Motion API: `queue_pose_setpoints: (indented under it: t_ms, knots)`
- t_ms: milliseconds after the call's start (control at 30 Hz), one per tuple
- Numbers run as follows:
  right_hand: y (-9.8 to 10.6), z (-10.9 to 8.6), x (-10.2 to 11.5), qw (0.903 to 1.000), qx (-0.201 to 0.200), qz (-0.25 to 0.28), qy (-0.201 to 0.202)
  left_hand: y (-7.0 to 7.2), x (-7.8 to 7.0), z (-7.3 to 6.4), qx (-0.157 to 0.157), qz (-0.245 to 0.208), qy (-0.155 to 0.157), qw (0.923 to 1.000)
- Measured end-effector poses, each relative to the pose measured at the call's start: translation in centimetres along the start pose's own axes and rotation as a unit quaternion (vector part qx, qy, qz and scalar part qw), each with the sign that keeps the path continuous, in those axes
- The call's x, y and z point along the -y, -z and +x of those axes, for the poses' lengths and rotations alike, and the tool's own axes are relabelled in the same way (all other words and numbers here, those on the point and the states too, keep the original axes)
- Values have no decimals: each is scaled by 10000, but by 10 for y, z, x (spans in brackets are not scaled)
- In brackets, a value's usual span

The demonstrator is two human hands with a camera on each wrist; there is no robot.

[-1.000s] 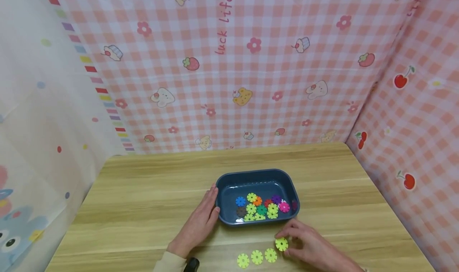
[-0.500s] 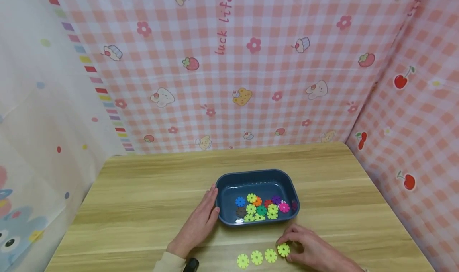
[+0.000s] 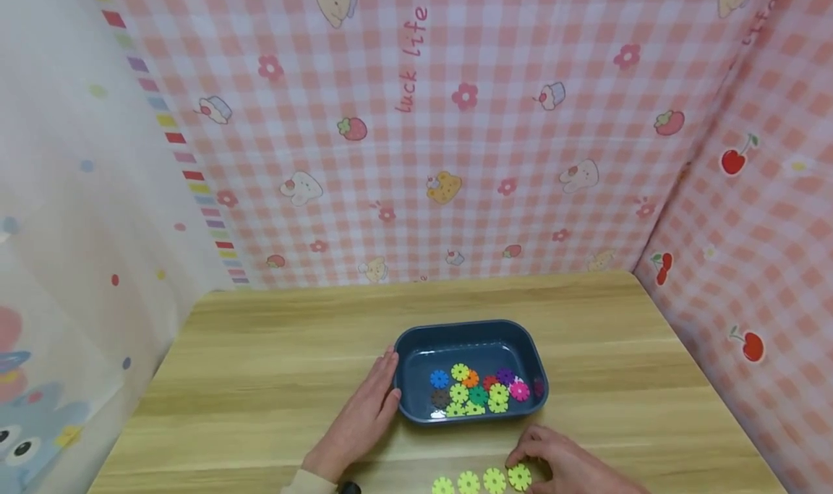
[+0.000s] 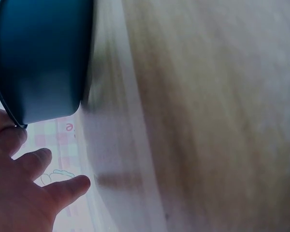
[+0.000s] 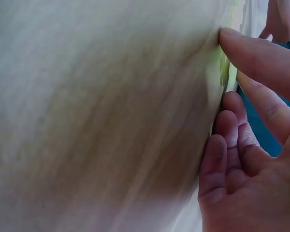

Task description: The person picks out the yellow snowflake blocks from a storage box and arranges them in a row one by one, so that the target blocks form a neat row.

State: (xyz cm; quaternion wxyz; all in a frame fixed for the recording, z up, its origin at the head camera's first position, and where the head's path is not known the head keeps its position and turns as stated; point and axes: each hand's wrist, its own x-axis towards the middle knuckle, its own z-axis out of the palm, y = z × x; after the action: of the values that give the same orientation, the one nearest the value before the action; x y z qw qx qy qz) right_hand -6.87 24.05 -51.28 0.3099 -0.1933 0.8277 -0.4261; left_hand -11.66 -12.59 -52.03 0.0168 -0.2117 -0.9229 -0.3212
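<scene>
My left hand [image 3: 359, 420] lies along the left end of a dark blue plastic tray [image 3: 413, 364], its fingers straight against the wall. In the left wrist view, fingers [image 4: 36, 162] sit beside the tray's wall [image 4: 43, 63]. At the front of the table my right hand [image 3: 565, 462] pinches a yellow-green snowflake disc [image 3: 519, 477] between thumb and forefinger, down at table level. That disc is at the right end of a row of matching yellow-green discs [image 3: 468, 482]. In the right wrist view, the hand [image 5: 261, 121] largely hides the disc.
Several mixed snowflake discs lie in the tray, including a blue one [image 3: 439, 379], a green one [image 3: 478, 395] and a pink one [image 3: 518, 390]. A wooden table [image 3: 273, 349] carries everything. Pink checked cloth [image 3: 494, 147] hangs behind and to the right.
My right hand has lowered the yellow-green disc to the table, slightly right and nearer, in line with the row. The head view has tilted up a little. My left hand stays on the tray.
</scene>
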Motion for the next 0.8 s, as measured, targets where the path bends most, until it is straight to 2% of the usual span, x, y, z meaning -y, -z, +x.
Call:
queue_pose_setpoints:
  t_ms: [200, 633, 800]
  knots:
    - [0, 0, 0, 10000, -4, -69, -28, -1, -1, -1, -13, -11, 45, 10000]
    - [2, -2, 5, 9995, 5, 212, -240, 1, -1, 1, -17, -21, 103, 9999]
    - [10, -11, 12, 9998, -57, 199, -69, 0, -2, 0, 71, 3, 178, 9998]
